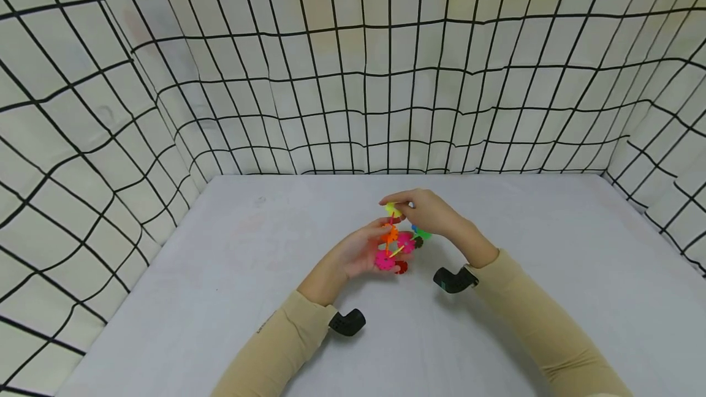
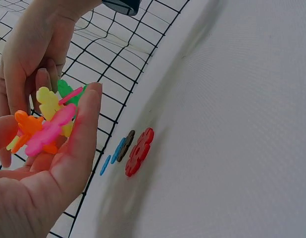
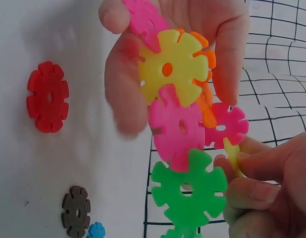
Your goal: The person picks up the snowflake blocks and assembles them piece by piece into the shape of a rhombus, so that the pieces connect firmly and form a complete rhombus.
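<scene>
My left hand [image 1: 358,250] holds a chain of interlocking notched plastic discs, its thumb and fingers around the linked pieces. The chain includes an orange disc [image 2: 29,124], a yellow disc [image 3: 175,67], a pink disc [image 3: 180,129] and a green disc [image 3: 190,188]. From the far side, my right hand [image 1: 432,210] pinches another yellow disc [image 3: 232,156] between thumb and fingers. That piece touches a second pink disc [image 3: 227,126] beside the orange part. Some joints are hidden behind the left fingers.
On the white tabletop [image 1: 220,299], below the hands, lie a loose red disc [image 3: 48,97], a dark brown disc [image 3: 76,210] and small blue discs [image 2: 116,150]. Black grid netting [image 1: 364,72] over white walls stands at the back and sides.
</scene>
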{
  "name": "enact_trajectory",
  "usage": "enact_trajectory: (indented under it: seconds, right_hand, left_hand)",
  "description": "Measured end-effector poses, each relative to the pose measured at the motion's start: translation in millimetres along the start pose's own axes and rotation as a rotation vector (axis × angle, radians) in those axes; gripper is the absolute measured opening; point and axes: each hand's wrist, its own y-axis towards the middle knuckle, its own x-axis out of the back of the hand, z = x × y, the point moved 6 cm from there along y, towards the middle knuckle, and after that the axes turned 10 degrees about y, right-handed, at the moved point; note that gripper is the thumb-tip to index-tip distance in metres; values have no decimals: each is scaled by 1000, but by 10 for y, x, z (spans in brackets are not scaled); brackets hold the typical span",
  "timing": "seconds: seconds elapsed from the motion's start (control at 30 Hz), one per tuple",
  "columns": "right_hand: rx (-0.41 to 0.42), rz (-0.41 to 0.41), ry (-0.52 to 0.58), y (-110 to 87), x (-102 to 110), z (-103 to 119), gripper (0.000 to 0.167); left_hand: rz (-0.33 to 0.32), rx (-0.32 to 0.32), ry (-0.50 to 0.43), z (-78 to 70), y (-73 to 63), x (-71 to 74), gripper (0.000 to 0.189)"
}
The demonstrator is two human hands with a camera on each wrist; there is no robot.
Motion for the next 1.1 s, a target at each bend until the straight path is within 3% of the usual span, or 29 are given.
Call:
enact_trajectory:
  seconds: [0.2, 0.47, 0.73, 0.93, 1.1]
  right_hand:
    - [-12, -11, -24, 4, -41, 24, 30]
    - [0, -26, -40, 15, -99, 70, 25]
    - [77, -55, -49, -5, -58, 156, 34]
    - [124, -167, 39, -17, 162, 95, 30]
    - [100, -275, 116, -11, 337, -118, 28]
  left_hand:
    - [-37, -70, -4, -27, -6, 13, 61]
    - [-90, -86, 5, -38, -10, 13, 64]
    - [-213, -133, 24, -47, 1, 71, 56]
    - [-282, -137, -23, -44, 16, 129, 50]
    - [-324, -150, -46, -50, 20, 170, 44]
